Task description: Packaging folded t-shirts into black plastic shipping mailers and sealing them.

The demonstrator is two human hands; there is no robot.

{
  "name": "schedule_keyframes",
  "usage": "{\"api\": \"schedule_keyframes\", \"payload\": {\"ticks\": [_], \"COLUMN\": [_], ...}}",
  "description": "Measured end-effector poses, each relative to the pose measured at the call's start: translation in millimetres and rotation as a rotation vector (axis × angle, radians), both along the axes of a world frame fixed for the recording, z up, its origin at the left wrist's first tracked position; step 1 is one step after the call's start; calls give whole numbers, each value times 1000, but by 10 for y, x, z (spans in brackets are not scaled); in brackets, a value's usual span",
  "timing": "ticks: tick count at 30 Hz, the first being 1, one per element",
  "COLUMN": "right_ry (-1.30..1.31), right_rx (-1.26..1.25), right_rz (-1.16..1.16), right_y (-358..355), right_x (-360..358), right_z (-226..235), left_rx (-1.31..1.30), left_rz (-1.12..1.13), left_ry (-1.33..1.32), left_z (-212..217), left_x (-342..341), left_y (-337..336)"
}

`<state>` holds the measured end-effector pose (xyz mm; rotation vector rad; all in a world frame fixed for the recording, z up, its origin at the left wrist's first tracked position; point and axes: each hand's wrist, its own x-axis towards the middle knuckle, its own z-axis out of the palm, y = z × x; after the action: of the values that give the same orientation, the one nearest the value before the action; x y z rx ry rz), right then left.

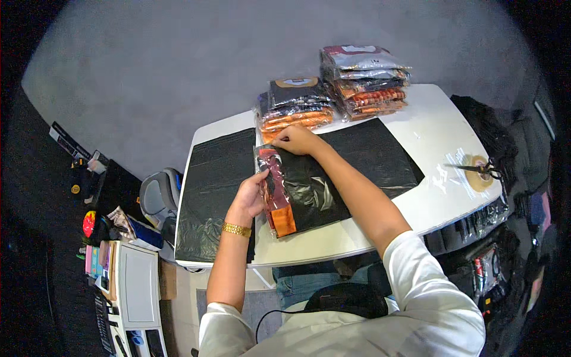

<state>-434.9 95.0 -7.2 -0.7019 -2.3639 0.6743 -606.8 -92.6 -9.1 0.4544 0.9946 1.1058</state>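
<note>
A folded garment in clear plastic wrap (277,184), maroon and orange, lies at the middle of the white table, its right part covered by a glossy black plastic bag (315,199). My left hand (251,195) grips the garment pack by its left edge, thumb on top and the fingers mostly hidden beneath. At the far edge, my right hand (295,141) pinches the bag near its opening corner; the fingertips' exact hold is small. My right forearm crosses above the black plastic.
Two stacks of wrapped garments, a lower one (294,104) and a taller one (366,80), stand at the table's back. Flat black bags (217,196) lie left, others (375,154) right. Scissors (485,170) rest on a tape roll (477,180) at the right. A grey chair (158,196) stands left.
</note>
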Motion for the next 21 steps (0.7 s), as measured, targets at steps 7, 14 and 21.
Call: {"api": "schedule_keyframes", "payload": {"ticks": [7,14,21], "right_ry": [87,37,-41], "right_rx": [67,88,0], "right_rz": [-86,-87,97], "right_y": [-1,77,282], "right_x": [-13,3,158], "right_z": [37,-11,-54], "left_rx": [25,80,138], "left_rz": [145,299,333], "left_ry": [-70,-42,94], "left_z": [-45,-68,-81], "left_x": [288,576,792], "left_y": [235,256,239]}}
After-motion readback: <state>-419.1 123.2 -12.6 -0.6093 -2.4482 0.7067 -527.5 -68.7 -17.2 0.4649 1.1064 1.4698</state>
